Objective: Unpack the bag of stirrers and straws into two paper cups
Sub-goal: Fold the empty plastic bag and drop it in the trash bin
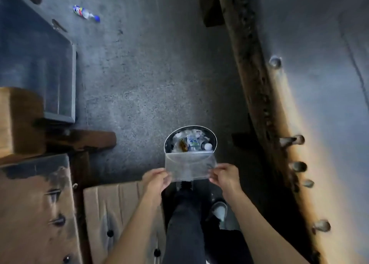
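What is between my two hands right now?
In the head view, a clear plastic bag stretches between the left hand and right hand, above the trash bin.

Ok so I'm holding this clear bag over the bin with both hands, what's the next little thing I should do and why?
Probably let go. The clear bag looks flat and empty, pinched at its near corners by your left hand and right hand. It hangs just on the near side of the open trash bin, which already holds rubbish, so nudge it forward a touch first so it falls inside.
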Demonstrator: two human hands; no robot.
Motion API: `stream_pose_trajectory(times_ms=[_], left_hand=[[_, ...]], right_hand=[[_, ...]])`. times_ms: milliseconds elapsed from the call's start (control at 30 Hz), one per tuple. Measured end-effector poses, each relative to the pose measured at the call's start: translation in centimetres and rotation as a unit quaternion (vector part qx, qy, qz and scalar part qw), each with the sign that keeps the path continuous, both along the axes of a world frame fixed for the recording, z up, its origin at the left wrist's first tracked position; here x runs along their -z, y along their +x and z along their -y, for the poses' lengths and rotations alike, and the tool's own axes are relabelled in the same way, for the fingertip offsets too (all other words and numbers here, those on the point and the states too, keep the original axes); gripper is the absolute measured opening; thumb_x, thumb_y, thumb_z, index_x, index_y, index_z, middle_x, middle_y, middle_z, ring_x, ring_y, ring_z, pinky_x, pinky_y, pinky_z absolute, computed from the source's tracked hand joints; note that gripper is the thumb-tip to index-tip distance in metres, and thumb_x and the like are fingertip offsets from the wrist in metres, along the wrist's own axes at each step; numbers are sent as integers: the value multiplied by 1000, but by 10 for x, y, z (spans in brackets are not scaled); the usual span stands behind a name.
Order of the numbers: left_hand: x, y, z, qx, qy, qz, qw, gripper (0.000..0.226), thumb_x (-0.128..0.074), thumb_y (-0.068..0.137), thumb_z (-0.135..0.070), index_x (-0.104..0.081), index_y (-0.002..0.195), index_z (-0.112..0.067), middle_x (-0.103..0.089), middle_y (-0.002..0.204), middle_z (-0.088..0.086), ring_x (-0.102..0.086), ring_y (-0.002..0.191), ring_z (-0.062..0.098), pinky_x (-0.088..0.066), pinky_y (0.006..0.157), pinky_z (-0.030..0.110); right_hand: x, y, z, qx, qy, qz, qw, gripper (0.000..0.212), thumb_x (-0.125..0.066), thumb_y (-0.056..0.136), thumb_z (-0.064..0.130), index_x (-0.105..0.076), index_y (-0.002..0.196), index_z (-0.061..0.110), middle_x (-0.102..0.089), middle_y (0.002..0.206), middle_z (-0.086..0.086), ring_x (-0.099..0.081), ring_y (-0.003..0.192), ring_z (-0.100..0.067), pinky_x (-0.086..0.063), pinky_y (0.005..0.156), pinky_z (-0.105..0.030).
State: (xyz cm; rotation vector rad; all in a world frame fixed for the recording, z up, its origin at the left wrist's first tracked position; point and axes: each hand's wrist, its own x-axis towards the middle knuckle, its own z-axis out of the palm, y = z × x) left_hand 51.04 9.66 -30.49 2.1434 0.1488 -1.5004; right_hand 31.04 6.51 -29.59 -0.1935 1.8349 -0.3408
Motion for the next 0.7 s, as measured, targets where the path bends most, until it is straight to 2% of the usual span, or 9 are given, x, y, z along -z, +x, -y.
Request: stream_pose_trajectory(times_ms=[100,167,233,300,400,500,600,633,700], left_hand=[[52,5,20,-11,7,-2,1000,15,-56,88,15,-63,88,2,-62,75,20,-61,46,15,-46,34,16],[82,5,29,3,12,-6,1000,13,-56,88,14,-63,93,4,-60,69,17,-57,36,9,-42,31,15],[108,5,35,13,18,-9,1000,13,-55,89,13,-63,87,2,-60,66,15,-55,36,8,-43,33,15],[134,6,37,15,23,-11,1000,14,-56,89,12,-63,85,1,-62,66,12,-58,44,12,-50,39,16],[161,6,37,13,19,-15,1000,14,-56,89,10,-63,99,3,-64,71,13,-60,57,18,-51,41,17],[170,7,35,25,12,-19,999,5,-59,91,3,-62,93,0,-63,74,12,-57,62,18,-53,45,17],[167,15,32,68,16,37,997,3,-66,87,-7,-66,84,-7,-59,68,6,-53,66,20,-48,65,28],[159,17,32,81,18,53,995,5,-67,86,-8,-67,83,-11,-60,70,5,-55,72,20,-46,71,30],[126,19,35,93,-5,71,993,8,-65,87,-8,-66,84,-16,-62,79,7,-55,81,20,-44,73,27]], right_hand=[[50,6,19,13,1,-16,1000,17,-55,90,-11,-59,82,3,-67,80,-18,-64,65,-23,-53,45,-22],[82,7,30,8,3,-33,999,20,-56,88,-12,-60,77,4,-67,79,-18,-66,66,-23,-53,47,-23],[107,6,41,-2,4,-44,999,25,-53,87,-14,-60,72,4,-66,76,-18,-66,63,-24,-52,49,-26],[130,6,48,-14,2,-51,999,29,-51,86,-15,-60,66,5,-65,72,-19,-65,60,-25,-52,52,-30],[152,8,56,-14,-7,-55,998,26,-57,88,-9,-61,67,5,-68,78,-22,-67,64,-28,-52,53,-31],[160,7,59,15,-3,-41,999,15,-58,90,-3,-63,78,5,-69,93,-22,-70,81,-32,-55,54,-31],[146,7,57,19,7,-38,999,9,-54,93,4,-62,97,4,-65,97,-17,-67,87,-29,-60,67,-38],[137,8,57,13,6,-36,999,9,-54,93,5,-62,97,6,-64,95,-14,-66,87,-28,-60,70,-39],[108,13,55,-1,-4,-23,1000,11,-53,94,6,-59,87,12,-63,90,-9,-64,89,-26,-58,74,-39]])
